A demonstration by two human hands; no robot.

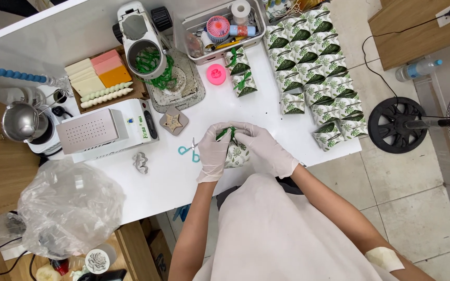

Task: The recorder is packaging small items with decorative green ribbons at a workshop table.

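Pale apron cloth fills the near view, and just past it both gloved hands meet over a small leaf-printed gift box [237,152] at the desk [266,112] edge. Her left hand [212,152] cups the box's side while the right hand [266,148] closes over the other side, fingers pinching the green ribbon [227,133] on top. It looks light and thin-walled, easily crushed, so best held by its lower corners. Small teal scissors [188,150] lie just left of the left hand; finished boxes [316,78] are stacked beyond the right one.
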